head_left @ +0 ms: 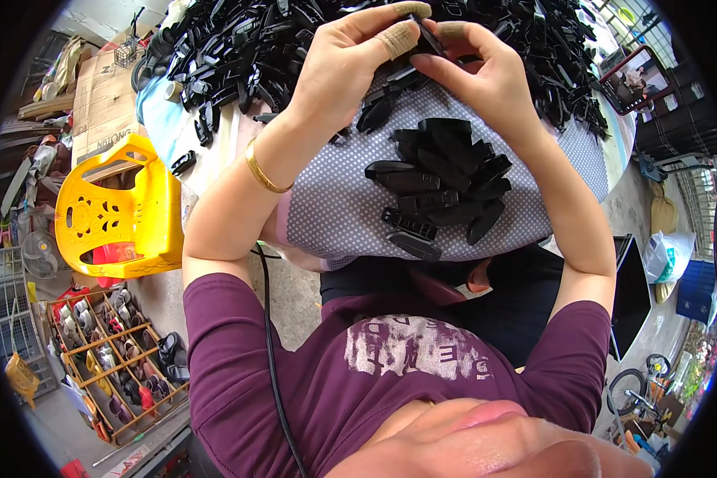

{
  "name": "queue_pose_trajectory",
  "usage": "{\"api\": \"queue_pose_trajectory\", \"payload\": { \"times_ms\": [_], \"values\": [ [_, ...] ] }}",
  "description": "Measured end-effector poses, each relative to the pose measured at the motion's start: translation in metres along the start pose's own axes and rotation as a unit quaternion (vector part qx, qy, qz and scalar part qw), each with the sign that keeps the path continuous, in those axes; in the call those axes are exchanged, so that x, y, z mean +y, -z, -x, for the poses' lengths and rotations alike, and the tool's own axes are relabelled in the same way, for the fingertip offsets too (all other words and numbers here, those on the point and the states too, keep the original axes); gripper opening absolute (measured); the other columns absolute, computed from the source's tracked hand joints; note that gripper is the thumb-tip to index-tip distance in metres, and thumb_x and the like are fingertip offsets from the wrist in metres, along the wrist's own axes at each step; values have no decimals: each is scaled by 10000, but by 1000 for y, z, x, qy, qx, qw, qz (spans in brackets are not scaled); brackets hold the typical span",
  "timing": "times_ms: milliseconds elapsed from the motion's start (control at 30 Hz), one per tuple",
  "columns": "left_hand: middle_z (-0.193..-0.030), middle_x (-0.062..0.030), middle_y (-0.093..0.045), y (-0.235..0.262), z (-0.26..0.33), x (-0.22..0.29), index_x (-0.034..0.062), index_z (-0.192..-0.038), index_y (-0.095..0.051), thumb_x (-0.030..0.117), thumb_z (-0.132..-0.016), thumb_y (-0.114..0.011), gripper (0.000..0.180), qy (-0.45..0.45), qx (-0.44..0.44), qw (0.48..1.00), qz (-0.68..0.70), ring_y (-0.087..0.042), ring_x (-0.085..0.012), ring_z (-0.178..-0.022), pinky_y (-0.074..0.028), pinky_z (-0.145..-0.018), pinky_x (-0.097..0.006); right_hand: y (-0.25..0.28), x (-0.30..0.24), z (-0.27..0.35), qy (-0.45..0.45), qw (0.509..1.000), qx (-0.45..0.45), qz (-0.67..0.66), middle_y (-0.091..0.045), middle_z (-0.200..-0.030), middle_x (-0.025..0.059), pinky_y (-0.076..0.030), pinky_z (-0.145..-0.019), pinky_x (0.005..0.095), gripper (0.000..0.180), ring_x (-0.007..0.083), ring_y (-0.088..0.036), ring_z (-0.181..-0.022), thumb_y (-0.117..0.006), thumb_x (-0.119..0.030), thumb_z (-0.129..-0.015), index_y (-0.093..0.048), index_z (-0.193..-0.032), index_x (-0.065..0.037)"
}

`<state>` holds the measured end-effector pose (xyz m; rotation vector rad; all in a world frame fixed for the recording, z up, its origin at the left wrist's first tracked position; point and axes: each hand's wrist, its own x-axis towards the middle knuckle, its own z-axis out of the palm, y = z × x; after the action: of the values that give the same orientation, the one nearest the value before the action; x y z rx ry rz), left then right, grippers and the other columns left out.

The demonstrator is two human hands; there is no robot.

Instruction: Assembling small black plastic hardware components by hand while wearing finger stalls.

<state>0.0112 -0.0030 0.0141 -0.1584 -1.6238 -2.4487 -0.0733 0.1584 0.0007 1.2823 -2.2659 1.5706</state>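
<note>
Over the far side of the table, my left hand [346,68] and my right hand [490,84] meet, with a slim black plastic piece [429,40] pinched between their fingertips. Fingers cover much of it, so its exact kind is hard to tell. Tan tape wraps my left thumb and a fingertip, and a finger of my right hand. A small heap of black plastic pieces [442,179], elongated and rounded, lies nearer to me on the dotted cloth [327,207]. Behind my hands spreads a large pile of similar black pieces [239,56].
A yellow plastic chair [159,227] stands left of the table. Below it is a wooden shoe rack [107,350]. A phone [633,80] showing a picture is at the table's right edge. A black cable [269,342] runs down beside my left arm.
</note>
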Motion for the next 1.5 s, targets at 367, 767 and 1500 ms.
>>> {"api": "queue_pose_trajectory", "payload": {
  "times_ms": [367,767,1500],
  "values": [
    [-982,-95,-679,2,-4,-9,-22,-1091,-650,28,-855,-641,241,-125,-48,979,-156,-640,-125,-891,-520,-818,-222,3,5,11,26,993,-96,-69,-678,-904,53,-522,-758,208,248,79,-628,-839,-657,-97,-870,-626,-1069,49],
    [-1088,-68,-597,-1,2,1,-40,-1268,-486,88,-901,-610,408,10,-47,999,-12,-572,-118,-962,-465,-837,-230,0,1,6,36,997,-33,-65,-657,-850,15,-500,-651,187,268,53,-600,-743,-717,-128,-824,-655,-1038,21],
    [-1210,-89,-469,5,-5,11,22,-1426,-131,154,-874,-650,769,83,-176,972,-130,-479,-131,-1104,-421,-934,-269,18,-6,-7,277,957,-28,80,-638,-1045,62,-493,-791,277,305,194,-586,-934,-789,-96,-669,-681,-938,-1]
  ]
}}
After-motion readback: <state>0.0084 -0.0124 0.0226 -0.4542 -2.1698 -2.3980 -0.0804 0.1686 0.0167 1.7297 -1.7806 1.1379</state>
